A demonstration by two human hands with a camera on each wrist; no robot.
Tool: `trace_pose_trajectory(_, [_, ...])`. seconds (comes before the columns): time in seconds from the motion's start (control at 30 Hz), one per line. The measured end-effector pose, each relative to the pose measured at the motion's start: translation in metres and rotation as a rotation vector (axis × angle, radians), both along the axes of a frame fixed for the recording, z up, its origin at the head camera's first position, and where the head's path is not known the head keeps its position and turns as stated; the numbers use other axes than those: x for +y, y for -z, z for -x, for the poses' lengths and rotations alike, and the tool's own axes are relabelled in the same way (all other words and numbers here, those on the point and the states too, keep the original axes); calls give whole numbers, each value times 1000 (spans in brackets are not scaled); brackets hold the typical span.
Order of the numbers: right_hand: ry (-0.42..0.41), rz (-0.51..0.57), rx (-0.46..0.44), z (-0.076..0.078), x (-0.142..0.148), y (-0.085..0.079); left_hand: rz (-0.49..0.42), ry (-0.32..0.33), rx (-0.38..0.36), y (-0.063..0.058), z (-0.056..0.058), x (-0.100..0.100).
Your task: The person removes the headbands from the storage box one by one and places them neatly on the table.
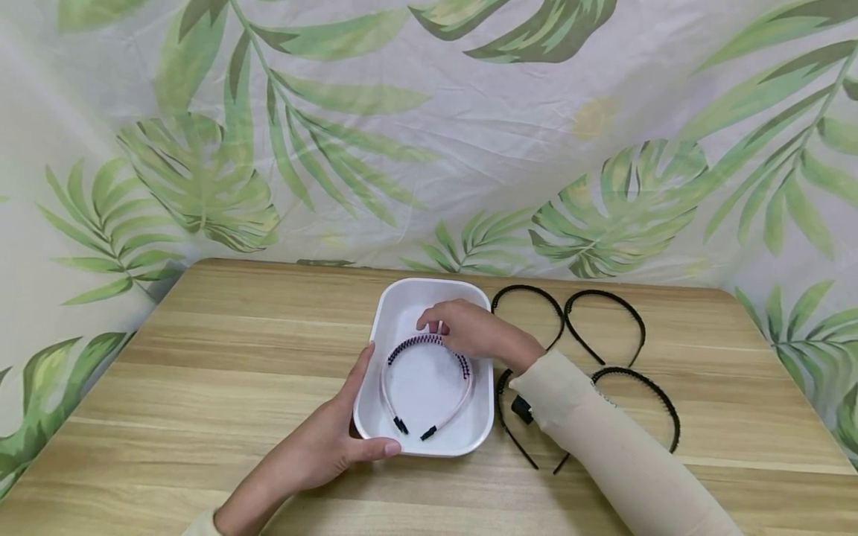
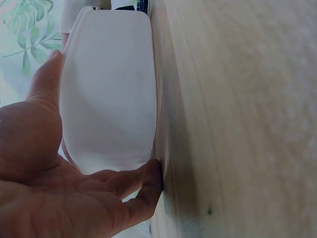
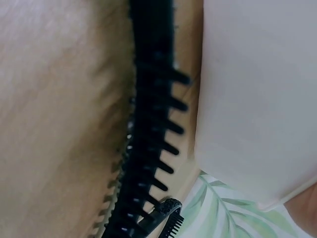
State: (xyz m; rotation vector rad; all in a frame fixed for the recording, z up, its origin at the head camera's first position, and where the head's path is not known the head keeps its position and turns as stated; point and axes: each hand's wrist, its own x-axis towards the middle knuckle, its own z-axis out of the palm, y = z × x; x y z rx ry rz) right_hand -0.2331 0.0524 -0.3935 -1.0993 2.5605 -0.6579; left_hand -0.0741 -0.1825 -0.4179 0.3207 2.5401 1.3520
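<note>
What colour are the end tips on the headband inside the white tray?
Both end tips are black, seen best in the head view.

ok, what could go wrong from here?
The right sleeve passes over toothed black headbands, which might snag it. The right hand is close over the pink headband and could nudge it. If the left hand shifts the white tray, it may bump black headbands beside it.

The table [image 1: 234, 357] offers room left, headbands [image 3: 151, 114] obstructing right
</note>
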Motion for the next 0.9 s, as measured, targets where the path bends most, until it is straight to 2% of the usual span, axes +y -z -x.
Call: trace_pose_trajectory(0.9, [24, 62, 53, -1, 0, 0, -3, 2, 2, 0, 0, 0])
